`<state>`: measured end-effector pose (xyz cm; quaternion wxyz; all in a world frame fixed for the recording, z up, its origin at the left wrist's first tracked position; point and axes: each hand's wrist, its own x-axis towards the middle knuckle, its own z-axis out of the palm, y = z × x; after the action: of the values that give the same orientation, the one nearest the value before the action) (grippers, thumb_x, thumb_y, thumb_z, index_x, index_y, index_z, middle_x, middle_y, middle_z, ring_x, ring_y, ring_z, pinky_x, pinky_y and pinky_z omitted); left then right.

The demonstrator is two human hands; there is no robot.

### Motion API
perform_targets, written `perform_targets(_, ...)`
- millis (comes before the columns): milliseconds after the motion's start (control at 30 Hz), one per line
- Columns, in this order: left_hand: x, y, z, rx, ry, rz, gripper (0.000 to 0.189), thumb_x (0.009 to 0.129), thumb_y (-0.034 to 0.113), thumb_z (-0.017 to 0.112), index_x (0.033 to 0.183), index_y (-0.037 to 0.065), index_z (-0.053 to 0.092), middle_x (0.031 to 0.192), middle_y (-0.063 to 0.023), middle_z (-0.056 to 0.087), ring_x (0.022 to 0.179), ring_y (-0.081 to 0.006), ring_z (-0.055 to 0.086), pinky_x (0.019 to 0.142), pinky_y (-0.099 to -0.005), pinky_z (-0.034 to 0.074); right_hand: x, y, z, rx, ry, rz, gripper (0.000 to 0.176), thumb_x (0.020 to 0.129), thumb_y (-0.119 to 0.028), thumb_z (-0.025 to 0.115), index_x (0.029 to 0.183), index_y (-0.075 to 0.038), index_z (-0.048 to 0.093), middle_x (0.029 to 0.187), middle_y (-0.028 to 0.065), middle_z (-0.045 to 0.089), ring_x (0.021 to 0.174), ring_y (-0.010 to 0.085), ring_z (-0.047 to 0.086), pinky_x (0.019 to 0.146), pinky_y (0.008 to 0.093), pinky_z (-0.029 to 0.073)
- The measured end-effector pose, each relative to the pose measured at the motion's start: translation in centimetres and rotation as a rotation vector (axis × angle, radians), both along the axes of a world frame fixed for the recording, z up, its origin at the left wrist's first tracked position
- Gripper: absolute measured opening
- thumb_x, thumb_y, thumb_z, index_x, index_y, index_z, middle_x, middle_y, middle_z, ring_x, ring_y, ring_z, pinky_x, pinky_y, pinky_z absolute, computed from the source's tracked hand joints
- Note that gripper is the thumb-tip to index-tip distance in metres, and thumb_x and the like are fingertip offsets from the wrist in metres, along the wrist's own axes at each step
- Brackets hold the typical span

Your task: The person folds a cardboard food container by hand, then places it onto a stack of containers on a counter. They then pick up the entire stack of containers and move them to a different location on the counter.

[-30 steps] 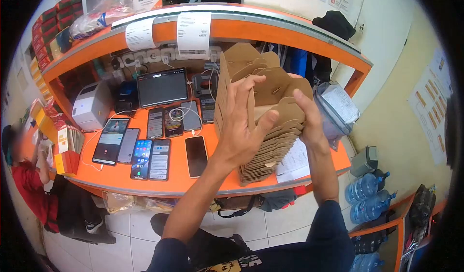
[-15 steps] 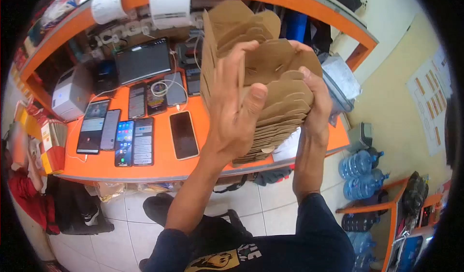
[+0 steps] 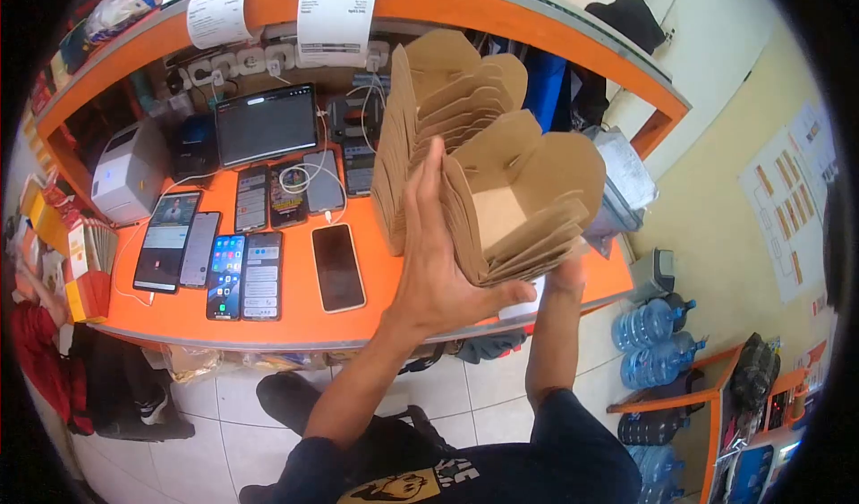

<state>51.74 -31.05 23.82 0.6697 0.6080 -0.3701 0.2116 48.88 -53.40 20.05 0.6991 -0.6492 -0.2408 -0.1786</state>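
A stack of nested brown cardboard takeout boxes (image 3: pixel 528 186), flaps spread, is tilted toward me above the front of the orange counter. My left hand (image 3: pixel 438 267) grips its left side, fingers up along the wall and thumb below the near edge. At the lower right corner, my right hand (image 3: pixel 565 276) touches the stack from below, its fingers mostly hidden by the cardboard. Just behind stands a second nested stack of the same boxes (image 3: pixel 463 101), close against the first.
Several phones lie left on the orange counter (image 3: pixel 380 311), among them a dark-screened phone (image 3: pixel 338 267). Behind them are a tablet (image 3: pixel 267 125) and white cables. A white label printer (image 3: pixel 131 171) stands far left. Water jugs (image 3: pixel 646 325) sit on the floor at right.
The front stack has tipped and separated from the rear one, showing its inside. My right hand has moved from the upper right flaps down to the lower corner; the left thumb has lowered.
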Motion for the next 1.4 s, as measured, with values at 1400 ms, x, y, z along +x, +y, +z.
perform_targets(1400,13.6,3.5,-8.3,0.364,0.071,0.087,0.146,0.042,0.040,0.095,0.155,0.008,0.007,0.140,-0.0226,0.033,0.135,-0.0417,0.030,0.114,-0.0510,0.027,0.6,-5.8,22.1,0.573,-0.683,0.144,0.076,0.079,-0.039,0.075,0.138,-0.003,0.044,0.130,0.0133,0.056,0.120,0.0309,0.055,0.100,0.0481,0.047)
